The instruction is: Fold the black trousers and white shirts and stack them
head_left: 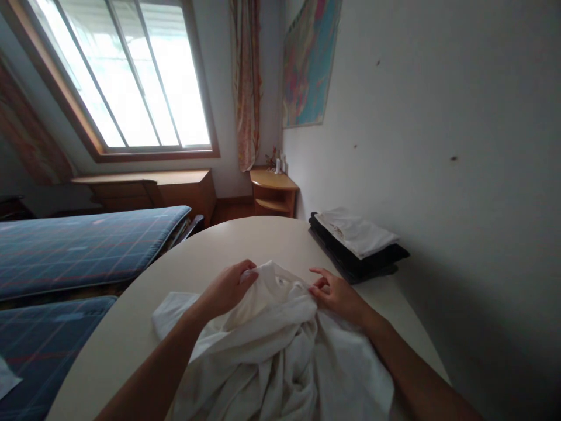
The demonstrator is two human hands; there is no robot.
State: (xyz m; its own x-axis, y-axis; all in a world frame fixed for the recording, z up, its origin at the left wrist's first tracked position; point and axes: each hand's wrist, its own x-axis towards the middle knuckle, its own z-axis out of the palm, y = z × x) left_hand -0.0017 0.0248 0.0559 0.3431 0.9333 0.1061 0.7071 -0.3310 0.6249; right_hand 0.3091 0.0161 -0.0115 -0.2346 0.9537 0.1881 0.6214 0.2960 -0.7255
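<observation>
A crumpled white shirt (280, 351) lies on the pale round table (245, 237), its collar end pointing away from me and one sleeve spread to the left. Fingers and thumb of my left hand (230, 289) pinch the cloth at the left of the neckline. On the other side, my right hand (335, 295) grips the fabric just right of the collar, thumb and fingertips closed and the index finger partly extended. Loose folds bunch up between my forearms, and the shirt's lower part runs out of view at the bottom.
A stack of folded dark clothes (357, 263) with a folded white garment (357, 231) on top sits at the table's right edge by the wall. Blue plaid mattresses (87, 248) stand to the left. Beyond are a corner shelf (274, 178) and a wooden desk (184, 176).
</observation>
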